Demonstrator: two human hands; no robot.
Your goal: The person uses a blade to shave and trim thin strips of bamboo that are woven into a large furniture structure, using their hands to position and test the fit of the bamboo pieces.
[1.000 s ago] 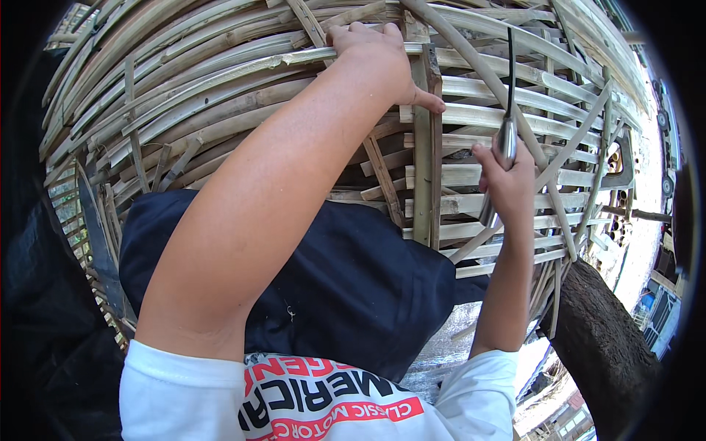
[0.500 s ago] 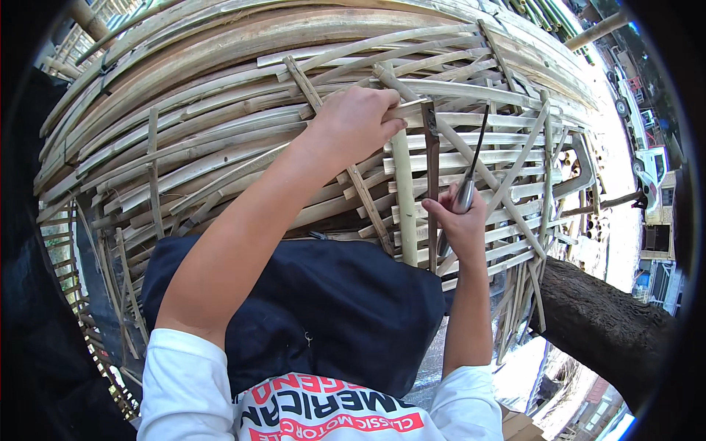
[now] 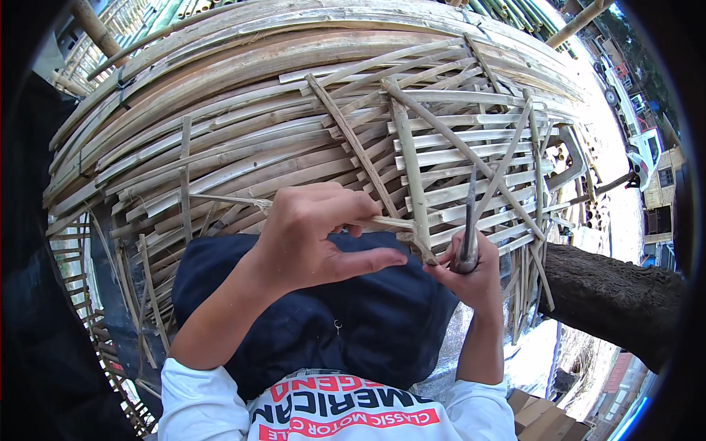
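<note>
My left hand [image 3: 305, 239] is over my lap, its fingers curled round a thin bamboo strip [image 3: 386, 220]. The thumb of that hand is stretched out below the strip. A frayed end of bamboo [image 3: 232, 199] sticks out past the hand on the left. My right hand [image 3: 474, 275] grips a knife [image 3: 471, 209], its narrow blade pointing up and away from me. The thumb and a finger of this hand also pinch the end of a short bamboo piece [image 3: 422, 248], which meets the strip between my hands. Whether the two are joined is unclear.
Beyond my hands lies a large stack of split bamboo [image 3: 243, 51]. A slatted bamboo frame [image 3: 441, 140] with crossed braces leans there. Dark cloth [image 3: 316, 323] covers my lap. A thick tree trunk [image 3: 610, 298] stands at the right, with a parked vehicle [image 3: 647, 151] farther off.
My left hand has come down and toward me, to over my lap. The bamboo between my hands has swung from upright to nearly level. The right hand, still gripping the knife, is slightly nearer me.
</note>
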